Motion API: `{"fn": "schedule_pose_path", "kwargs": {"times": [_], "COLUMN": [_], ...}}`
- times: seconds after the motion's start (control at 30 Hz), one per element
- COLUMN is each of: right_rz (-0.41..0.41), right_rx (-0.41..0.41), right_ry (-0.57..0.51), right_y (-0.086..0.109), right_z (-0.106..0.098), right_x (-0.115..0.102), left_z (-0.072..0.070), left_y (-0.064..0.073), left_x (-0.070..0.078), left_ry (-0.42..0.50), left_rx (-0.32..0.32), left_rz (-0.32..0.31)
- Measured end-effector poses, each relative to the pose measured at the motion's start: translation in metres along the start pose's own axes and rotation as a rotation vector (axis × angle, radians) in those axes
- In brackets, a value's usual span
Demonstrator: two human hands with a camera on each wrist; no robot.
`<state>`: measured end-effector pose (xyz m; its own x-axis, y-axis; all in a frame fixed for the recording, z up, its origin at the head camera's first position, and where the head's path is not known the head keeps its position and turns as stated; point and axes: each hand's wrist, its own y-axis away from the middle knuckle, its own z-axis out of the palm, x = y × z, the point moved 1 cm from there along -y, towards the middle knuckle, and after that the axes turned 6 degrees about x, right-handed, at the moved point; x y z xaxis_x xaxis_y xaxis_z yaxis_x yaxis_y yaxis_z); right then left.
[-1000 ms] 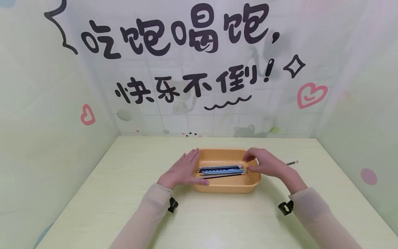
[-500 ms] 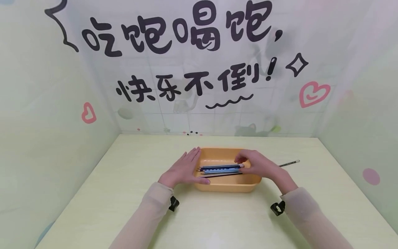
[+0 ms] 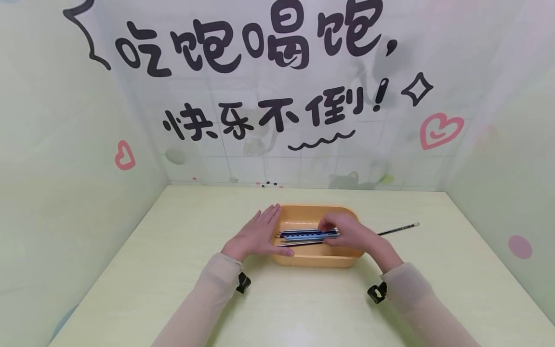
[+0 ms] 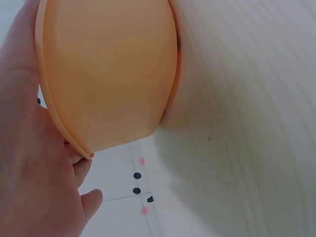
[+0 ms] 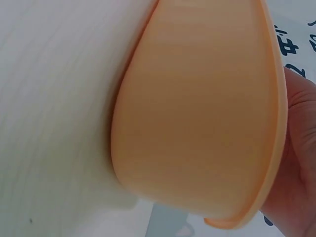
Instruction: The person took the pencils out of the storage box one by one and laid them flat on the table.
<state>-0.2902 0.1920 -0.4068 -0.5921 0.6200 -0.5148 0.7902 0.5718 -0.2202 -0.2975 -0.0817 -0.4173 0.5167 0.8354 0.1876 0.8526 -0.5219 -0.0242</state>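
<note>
An orange plastic tray [image 3: 314, 261] stands on the table with several pencils [image 3: 299, 236] lying lengthwise in it, some blue, some dark. My left hand [image 3: 256, 236] rests on the tray's left rim, fingers straight and thumb over the near edge. From below, the left wrist view shows this hand [image 4: 34, 168] against the tray's rim [image 4: 61, 121]. Over the right ends of the pencils is my right hand [image 3: 347, 233], thumb and fingers bent and apart on either side of them. Pencils show in that gap, with no clear pinch. The right wrist view hides its fingertips behind the tray wall [image 5: 197, 113].
One dark pencil [image 3: 399, 229] lies on the table [image 3: 208, 217] to the right of the tray, partly hidden by the right forearm. Behind the table rises a wall with black lettering [image 3: 277, 115]. Side walls stand left and right.
My right hand has moved left, from the tray's right rim to over the pencils' right ends. More of the loose pencil outside now shows. The left hand has stayed on the rim.
</note>
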Motion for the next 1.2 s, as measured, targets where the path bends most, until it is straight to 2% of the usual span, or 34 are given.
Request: {"fn": "schedule_pose_path", "kwargs": {"times": [0.27, 0.53, 0.8, 1.0, 1.2], "right_rz": [0.027, 0.012, 0.058, 0.065, 0.112], "right_rx": [-0.032, -0.071, -0.120, -0.121, -0.122], "right_ry": [-0.001, 0.014, -0.046, -0.050, -0.013], "right_y": [-0.004, -0.009, -0.010, -0.012, -0.016], "right_z": [0.011, 0.020, 0.030, 0.029, 0.033], "right_x": [-0.002, -0.004, -0.001, -0.002, -0.004], "left_z": [-0.002, -0.006, -0.003, -0.005, -0.004], "left_y": [0.001, 0.003, 0.004, 0.004, 0.005], "left_x": [0.000, 0.002, 0.005, 0.006, 0.006], "left_ry": [-0.001, -0.003, -0.004, 0.001, 0.010], "left_rx": [-0.001, 0.003, 0.006, 0.014, 0.001], "left_rz": [-0.008, 0.002, 0.002, -0.003, -0.010]}}
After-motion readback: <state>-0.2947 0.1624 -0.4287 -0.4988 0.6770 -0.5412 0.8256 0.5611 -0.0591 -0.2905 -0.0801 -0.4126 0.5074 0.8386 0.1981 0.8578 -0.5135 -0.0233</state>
